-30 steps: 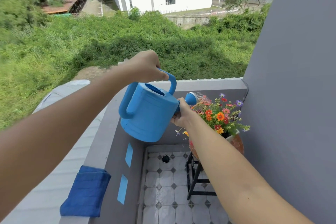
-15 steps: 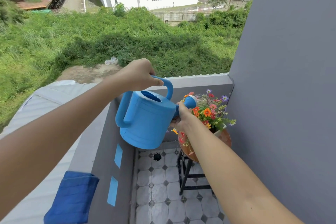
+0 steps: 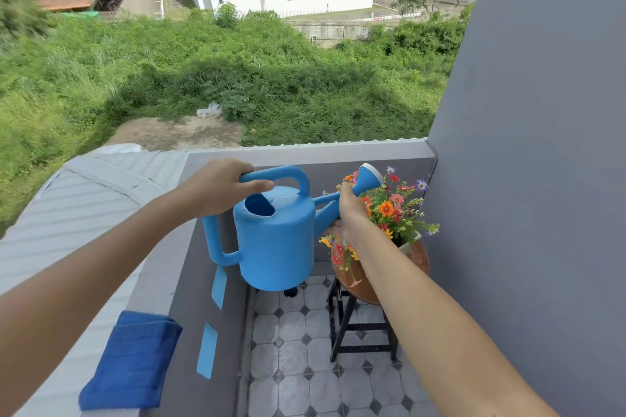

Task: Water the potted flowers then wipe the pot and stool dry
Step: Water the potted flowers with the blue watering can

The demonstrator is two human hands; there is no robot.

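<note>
Potted flowers (image 3: 389,210) are sitting in a white pot (image 3: 408,242) on the round wooden stool (image 3: 420,261) in the balcony corner. The blue watering can (image 3: 276,237), tipped a second ago, is now levelling out, spout raised, so pouring looks finished; its contents are hidden. Left hand (image 3: 220,188) is gripping the handle, right hand (image 3: 349,213) clasping the spout, and a blue cloth (image 3: 132,360) is waiting on the ledge.

pot (image 3: 411,242) on stool (image 3: 355,284), cloth (image 3: 130,362) left
</note>
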